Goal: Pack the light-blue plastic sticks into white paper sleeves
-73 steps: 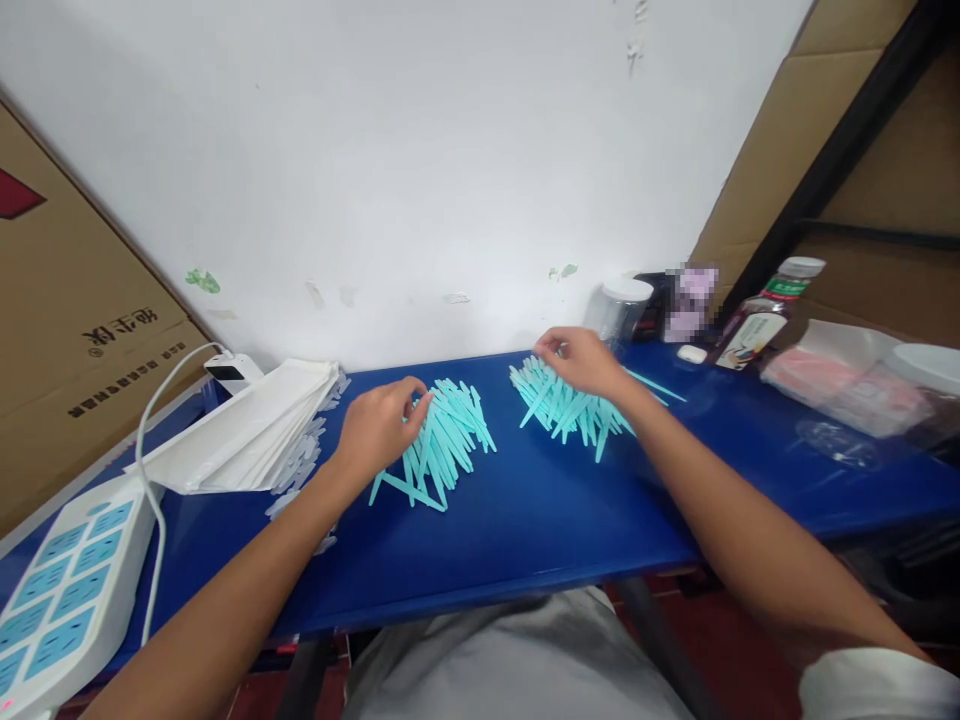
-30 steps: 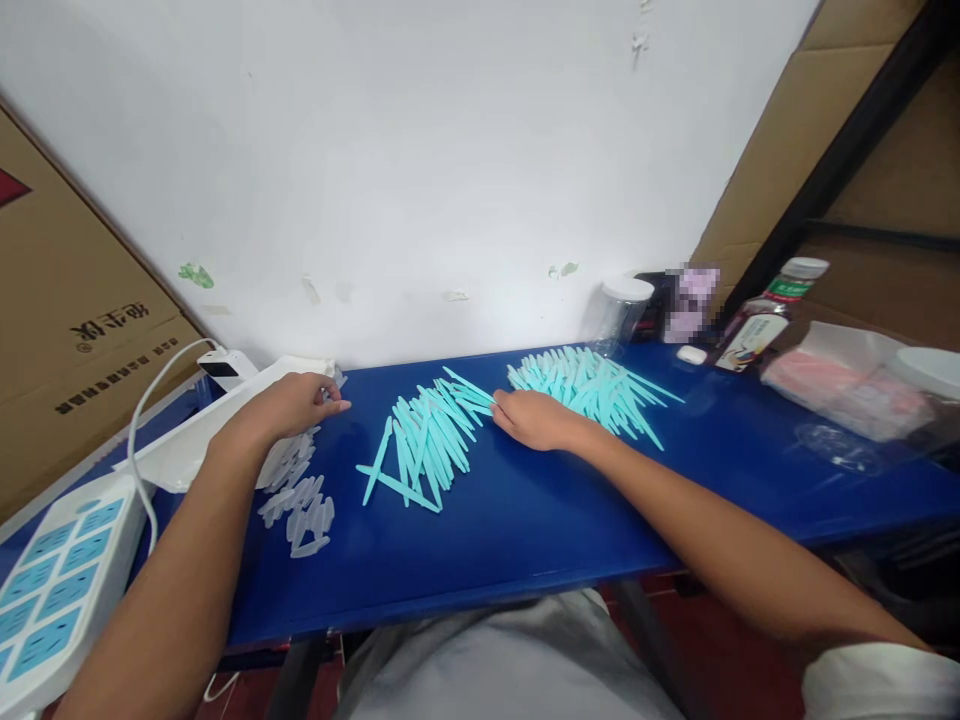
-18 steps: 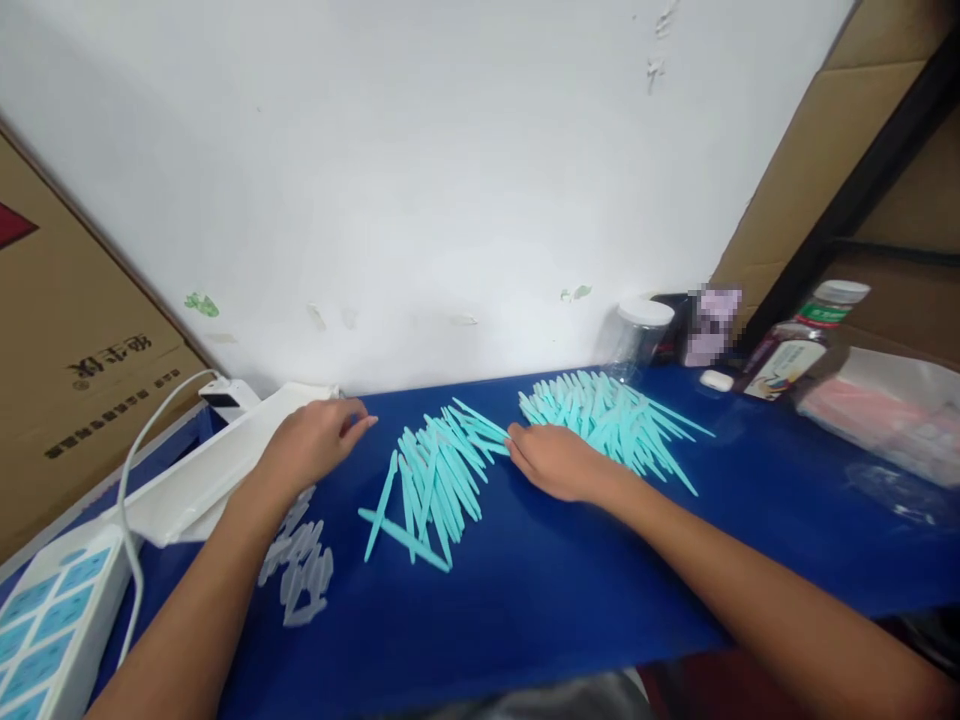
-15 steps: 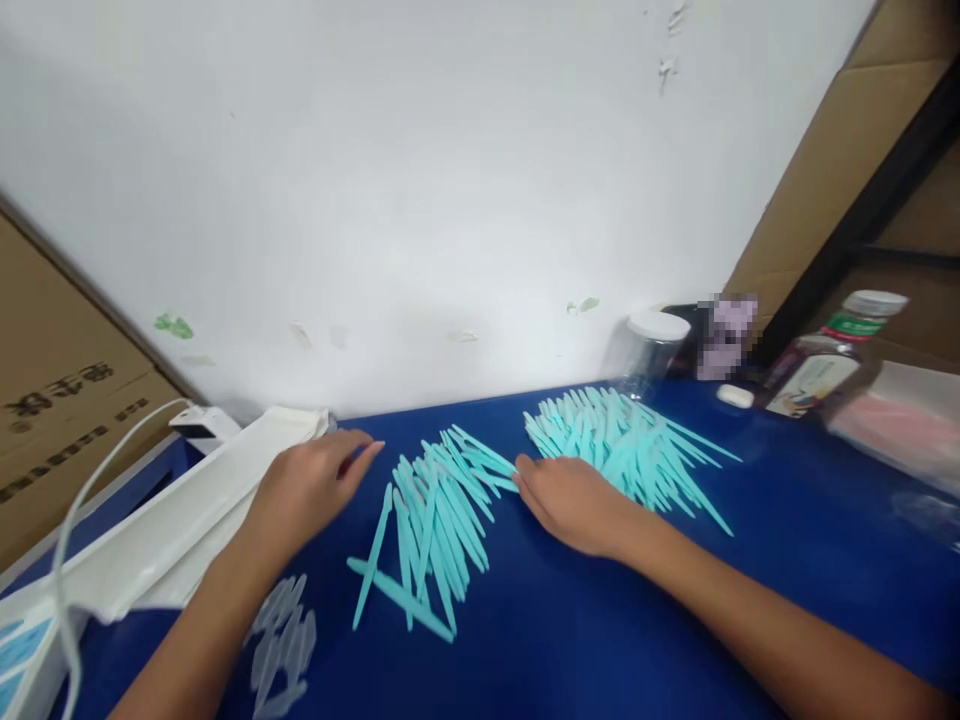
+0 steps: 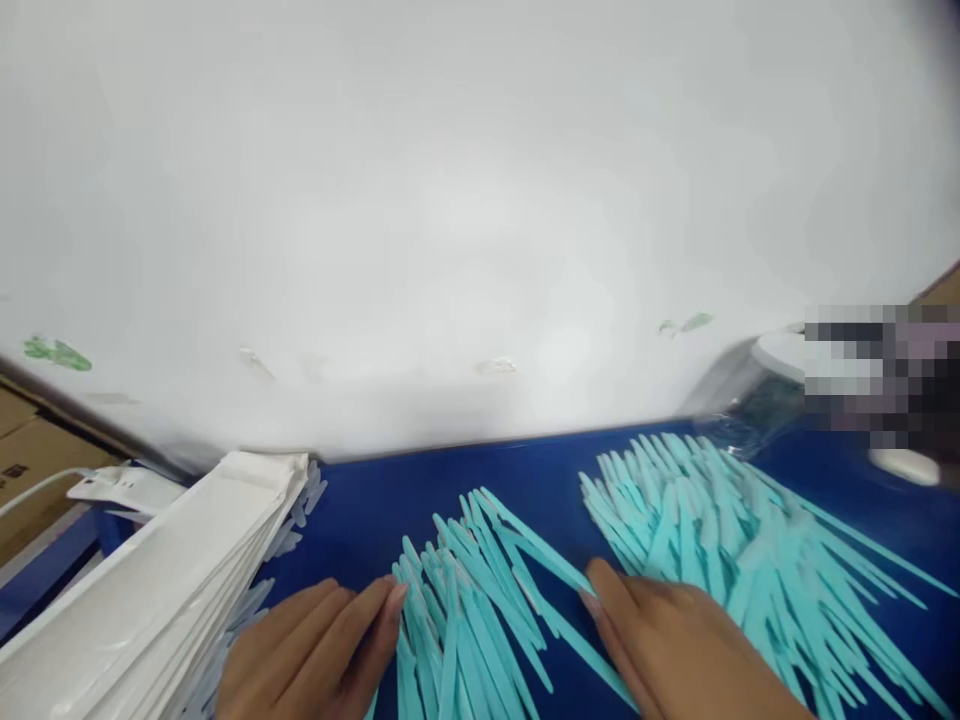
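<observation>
A smaller pile of thin turquoise eyebrow razors (image 5: 457, 620) with paler tips lies spread on the blue table in front of me. My left hand (image 5: 315, 650) is at the pile's left edge, thumb and forefinger pinched over the upper end of a razor; its lower end peeks out below the fingers. My right hand (image 5: 667, 630) reaches in from the right, fingertips closed on the end of a razor (image 5: 544, 550) slanting out of the small pile. The wrist partly covers a larger razor pile (image 5: 697, 510) on the right.
White open sleeves or trays (image 5: 172, 560) are stacked at the left, with small clear plastic pieces (image 5: 304, 500) beside them. A white wall (image 5: 465, 250) rises behind the table (image 5: 382, 500). A lidded clear jar (image 5: 765, 395) and a white oval object (image 5: 904, 465) stand back right.
My view has moved closer and lower. My left hand has come from above the table to the small pile's left edge and closed. My right hand stays by the pile's right side.
</observation>
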A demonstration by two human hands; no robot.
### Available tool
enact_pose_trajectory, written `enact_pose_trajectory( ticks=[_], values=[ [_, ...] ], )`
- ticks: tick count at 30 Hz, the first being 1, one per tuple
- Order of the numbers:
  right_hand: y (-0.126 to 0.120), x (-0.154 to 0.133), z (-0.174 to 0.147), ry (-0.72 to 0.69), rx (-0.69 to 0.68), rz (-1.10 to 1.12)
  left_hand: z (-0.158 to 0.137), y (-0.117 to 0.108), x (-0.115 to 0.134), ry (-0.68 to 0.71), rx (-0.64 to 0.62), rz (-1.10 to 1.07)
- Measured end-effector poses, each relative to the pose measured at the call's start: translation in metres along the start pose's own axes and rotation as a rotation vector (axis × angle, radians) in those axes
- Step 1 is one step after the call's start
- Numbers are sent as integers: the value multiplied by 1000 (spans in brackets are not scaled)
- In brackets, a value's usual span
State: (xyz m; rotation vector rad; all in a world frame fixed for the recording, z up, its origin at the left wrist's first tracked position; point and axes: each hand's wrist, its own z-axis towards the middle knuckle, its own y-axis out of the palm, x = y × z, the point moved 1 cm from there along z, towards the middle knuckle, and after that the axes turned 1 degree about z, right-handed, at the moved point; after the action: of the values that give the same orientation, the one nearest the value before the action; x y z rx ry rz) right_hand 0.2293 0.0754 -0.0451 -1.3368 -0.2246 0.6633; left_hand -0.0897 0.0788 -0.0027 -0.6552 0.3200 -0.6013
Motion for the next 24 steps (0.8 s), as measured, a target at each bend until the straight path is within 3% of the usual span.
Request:
enact_pose_trajectory(
  ticks=[3, 8, 13, 18, 21, 24],
  values=[
    [-7, 0, 3, 17, 5, -67, 5, 1, 2, 54, 6, 34],
    [-19, -6, 5, 136, -124, -63, 0, 4, 8, 56, 2, 39],
    [-31, -9, 4, 168, -66, -99, 0, 1, -3, 47, -2, 124],
    [-33, -4, 7, 152, -5, -218, 17, -30, 3, -19, -81, 299],
    [-29, -3, 8, 169, 71, -302, 25, -54, 23, -36, -104, 258],
    [-24, -2, 8, 175, 149, -363, 13, -79, 49, -55, -137, 192]
  ],
)
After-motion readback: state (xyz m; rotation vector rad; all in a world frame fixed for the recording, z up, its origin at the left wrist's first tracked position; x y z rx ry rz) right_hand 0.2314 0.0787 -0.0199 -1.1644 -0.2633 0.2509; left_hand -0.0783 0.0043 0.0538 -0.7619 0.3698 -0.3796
